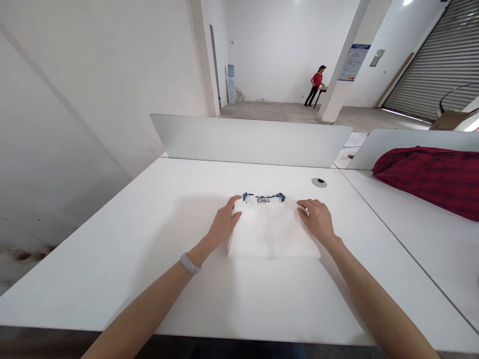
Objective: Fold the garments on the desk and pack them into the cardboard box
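Note:
A white ribbed knit top [275,227] lies folded into a neat rectangle on the white table [112,259]. Its neckline, trimmed in blue with a label inside, faces away from me. My left hand [225,222] rests at its upper left corner, thumb and forefinger apart on the edge of the fabric. At the upper right corner is my right hand [317,218], its fingers bent and touching the cloth, with a small gap between thumb and fingers. A grey band circles my left wrist.
A pale divider panel [250,142] stands along the table's far edge. Near it is a round cable hole [319,182]. Red plaid cloth [430,177] lies on the adjoining table at right. A person in red [317,82] stands far back by a small table.

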Demonstrator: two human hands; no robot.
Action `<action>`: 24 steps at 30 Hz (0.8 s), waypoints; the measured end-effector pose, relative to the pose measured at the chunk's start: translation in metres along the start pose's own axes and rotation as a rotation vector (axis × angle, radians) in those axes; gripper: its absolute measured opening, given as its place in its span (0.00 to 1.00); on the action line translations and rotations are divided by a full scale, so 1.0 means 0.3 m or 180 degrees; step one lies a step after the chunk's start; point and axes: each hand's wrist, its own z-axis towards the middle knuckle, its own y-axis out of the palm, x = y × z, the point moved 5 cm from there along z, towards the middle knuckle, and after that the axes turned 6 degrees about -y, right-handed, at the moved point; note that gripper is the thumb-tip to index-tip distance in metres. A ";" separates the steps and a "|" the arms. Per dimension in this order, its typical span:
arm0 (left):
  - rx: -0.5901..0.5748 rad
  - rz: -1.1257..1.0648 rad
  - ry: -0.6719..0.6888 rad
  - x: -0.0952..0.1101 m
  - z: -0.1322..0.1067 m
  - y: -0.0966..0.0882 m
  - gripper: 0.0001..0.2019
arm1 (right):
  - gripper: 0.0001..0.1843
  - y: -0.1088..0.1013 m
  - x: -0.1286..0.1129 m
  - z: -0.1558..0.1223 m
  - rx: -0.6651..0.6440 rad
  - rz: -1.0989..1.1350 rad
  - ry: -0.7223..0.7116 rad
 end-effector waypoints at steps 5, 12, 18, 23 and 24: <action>0.0504 0.0135 0.0315 0.021 0.024 -0.038 0.19 | 0.14 -0.007 0.023 0.059 0.0320 0.0245 0.0253; 0.0341 0.0766 -0.0042 -0.068 0.064 0.036 0.19 | 0.23 0.123 0.104 0.011 -0.0124 0.0717 0.0963; 0.0099 -0.0058 -0.0820 -0.115 0.010 -0.029 0.33 | 0.28 0.047 0.147 -0.050 -0.0876 0.0642 0.1428; -0.0895 -0.1737 -0.1660 -0.108 -0.111 -0.055 0.46 | 0.30 0.013 0.130 -0.093 -0.1301 0.0540 0.1642; -0.0994 -0.1968 -0.1700 -0.097 -0.128 -0.055 0.47 | 0.29 0.014 0.118 -0.095 -0.1325 0.0573 0.1615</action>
